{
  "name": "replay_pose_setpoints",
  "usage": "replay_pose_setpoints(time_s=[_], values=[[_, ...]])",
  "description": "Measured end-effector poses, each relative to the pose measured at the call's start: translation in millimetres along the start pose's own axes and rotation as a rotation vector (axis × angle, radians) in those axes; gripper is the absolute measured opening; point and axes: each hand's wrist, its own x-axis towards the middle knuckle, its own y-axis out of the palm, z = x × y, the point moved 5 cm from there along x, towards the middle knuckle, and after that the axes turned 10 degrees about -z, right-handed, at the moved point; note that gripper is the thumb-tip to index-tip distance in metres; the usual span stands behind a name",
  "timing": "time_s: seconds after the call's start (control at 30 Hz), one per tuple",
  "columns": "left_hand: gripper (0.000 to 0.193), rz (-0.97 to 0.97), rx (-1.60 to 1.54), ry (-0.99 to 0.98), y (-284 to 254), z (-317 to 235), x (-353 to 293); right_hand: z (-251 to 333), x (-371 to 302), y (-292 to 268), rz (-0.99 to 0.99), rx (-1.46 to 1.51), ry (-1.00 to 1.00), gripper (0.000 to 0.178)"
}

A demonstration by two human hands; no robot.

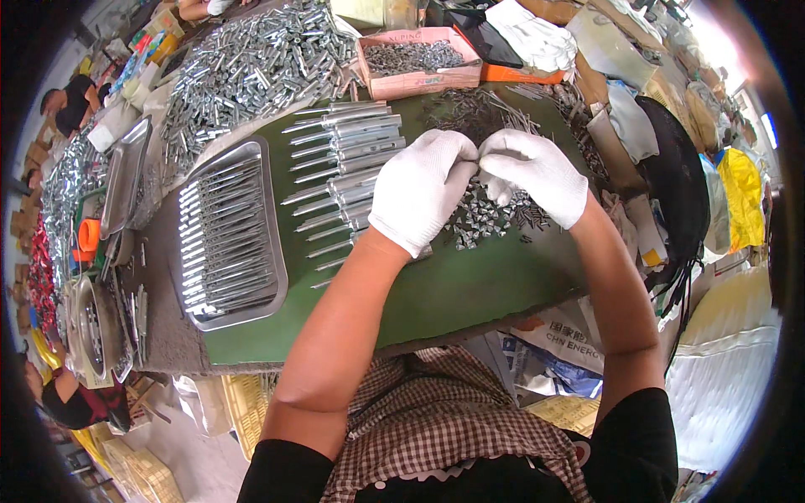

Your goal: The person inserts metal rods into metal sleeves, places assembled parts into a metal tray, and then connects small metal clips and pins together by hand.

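Note:
In a white knit glove, my left hand (423, 191) is closed in a pinch over the green work surface (453, 306). My right hand (541, 174), gloved alike, meets it fingertip to fingertip, also pinched. Whatever lies between the fingers is too small or hidden to name. Just below them is a loose pile of small shiny angular metal pieces (480, 220), with short dark pins (530, 216) at its right. Left of my left hand, silver metal tubes with thin rods sticking out (356, 159) lie side by side in a column, partly covered by that hand.
A metal tray (279, 289) of rowed slim metal rods (225, 235) lies at left. Behind it heaps a mass of metal tubes (260, 63). A pink box (428, 81) of small parts stands at the back, near white gloves (532, 38). Another person (75, 105) is at far left.

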Motion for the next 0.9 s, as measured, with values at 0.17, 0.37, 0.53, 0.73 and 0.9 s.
replay_pose_setpoints(time_s=[0.17, 0.37, 0.53, 0.73, 0.9], values=[[0.01, -0.02, 0.045, 0.037, -3.7, -6.3, 0.4, -9.6, -3.4, 2.8, 0.045, 0.071, 0.136, 0.018], [0.009, 0.106, -0.018, -0.077, 2.3, 0.3, -4.0, -17.9, -6.1, 0.0, 0.0, 0.023, 0.078, 0.015], [0.008, 0.219, -0.002, -0.064, 8.6, -0.1, -5.2, -10.9, -15.7, -0.6, -0.087, -0.398, -0.179, 0.013], [0.006, 0.127, 0.055, 0.036, 13.1, -7.9, -4.6, -3.6, -19.9, -2.3, -0.14, -0.451, -0.255, 0.013], [0.007, 0.186, 0.113, -0.063, 17.2, -6.7, -10.5, 5.2, -23.7, 1.2, -0.149, -0.83, -0.4, 0.012]])
